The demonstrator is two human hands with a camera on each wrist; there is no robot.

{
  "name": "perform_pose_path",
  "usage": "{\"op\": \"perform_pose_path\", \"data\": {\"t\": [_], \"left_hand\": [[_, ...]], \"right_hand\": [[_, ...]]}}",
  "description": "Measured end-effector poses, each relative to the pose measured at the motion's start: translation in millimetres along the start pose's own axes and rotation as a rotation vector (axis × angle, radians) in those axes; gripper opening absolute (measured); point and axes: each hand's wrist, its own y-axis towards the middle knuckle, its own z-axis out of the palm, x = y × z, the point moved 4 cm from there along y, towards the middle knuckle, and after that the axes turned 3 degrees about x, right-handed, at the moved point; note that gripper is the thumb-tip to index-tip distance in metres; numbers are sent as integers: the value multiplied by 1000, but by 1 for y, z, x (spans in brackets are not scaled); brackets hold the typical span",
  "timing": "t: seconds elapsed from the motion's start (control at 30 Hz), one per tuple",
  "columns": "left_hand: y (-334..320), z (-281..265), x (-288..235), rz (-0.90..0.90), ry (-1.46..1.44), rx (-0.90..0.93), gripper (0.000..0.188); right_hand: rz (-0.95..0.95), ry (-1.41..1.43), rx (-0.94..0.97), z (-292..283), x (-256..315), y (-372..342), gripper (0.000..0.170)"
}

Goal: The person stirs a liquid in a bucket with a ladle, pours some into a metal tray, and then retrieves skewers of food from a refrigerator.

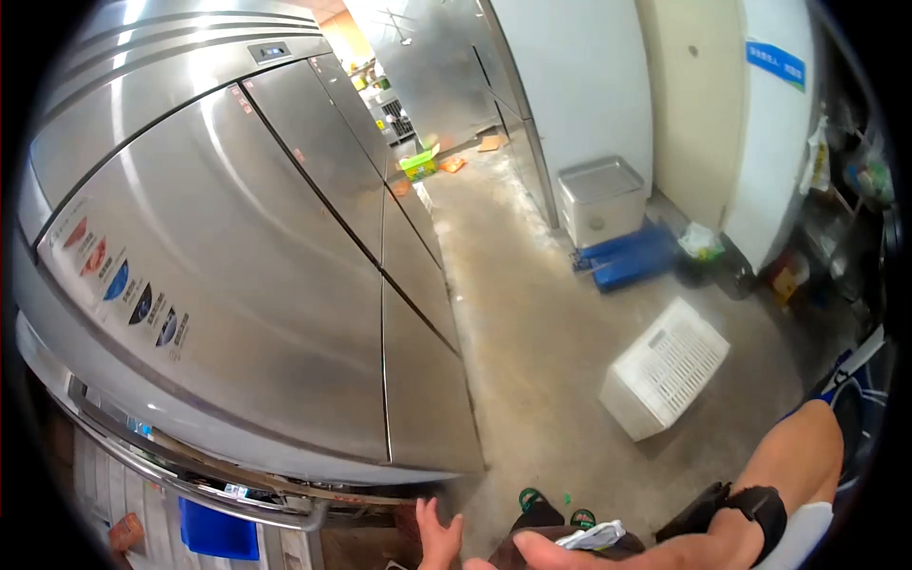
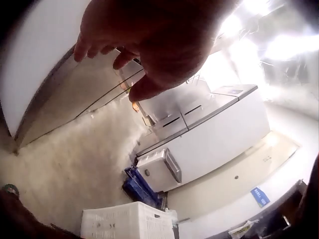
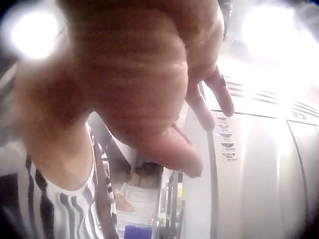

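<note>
You're holding your left hand [image 1: 439, 541] and right hand [image 3: 139, 79] fingers apart, gripping nothing — likely for freedom beside the fridge [image 1: 247, 285].

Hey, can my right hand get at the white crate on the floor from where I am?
Probably not without bending or stepping closer: the white crate sits on the floor, apart from the right hand. Nothing appears to block the way, though.
</note>
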Motion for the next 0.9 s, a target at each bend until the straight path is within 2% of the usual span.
{"op": "perform_pose_path", "data": {"t": [0.03,0.07,0.1,0.13,0.17,0.2,0.23,0.27,0.3,0.33,0.37,0.4,0.47,0.5,0.53,0.6,0.63,0.7,0.77,0.8,0.83,0.9], "left_hand": [[8,0,-6,111,21,-49,67],[19,4,-9,114,11,-41,67],[32,8,-10,73,-14,-27,67],[48,11,-14,36,-40,-14,67],[66,19,-8,82,-2,-14,67],[90,38,7,82,-6,3,67],[121,57,20,107,-4,-69,68],[137,65,28,124,3,-132,68],[140,22,-60,75,-72,37,68],[151,30,-55,58,-62,51,67],[171,26,-72,95,-85,52,66],[197,19,-94,138,-114,42,65],[236,16,-121,139,-154,70,64],[254,15,-131,130,-170,97,63],[273,16,-141,135,-160,107,63],[308,18,-161,152,-173,107,63],[320,19,-167,154,-165,119,63],[349,22,-187,143,-166,119,65],[383,42,-169,198,-140,111,67],[403,51,-166,243,-119,108,68],[417,51,-179,145,-192,128,70],[454,53,-188,77,-170,121,72]], "right_hand": [[6,-138,72,3,-10,2,29],[18,-281,152,8,-22,2,28],[-114,-376,68,26,-34,-6,24],[-155,-277,279,23,-44,-4,34],[-151,-285,296,35,-57,-10,34],[-126,-342,324,54,-71,-17,41],[-104,-404,350,68,-84,-19,48],[53,-127,547,71,-122,-12,45],[218,157,733,70,-166,-5,44],[361,322,662,78,-202,-11,53],[506,482,582,91,-234,-20,62],[510,473,599,101,-248,-21,62],[681,819,518,120,-279,-21,75],[725,1039,534,130,-288,-20,78],[737,1037,524,140,-299,-19,78],[777,1431,348,158,-318,-15,74],[789,1429,337,165,-329,-14,74],[598,1351,446,175,-350,-5,87],[586,1448,489,183,-370,21,80],[445,1650,488,181,-381,64,64],[418,1640,484,182,-394,70,64],[251,1525,524,194,-410,68,72]]}}
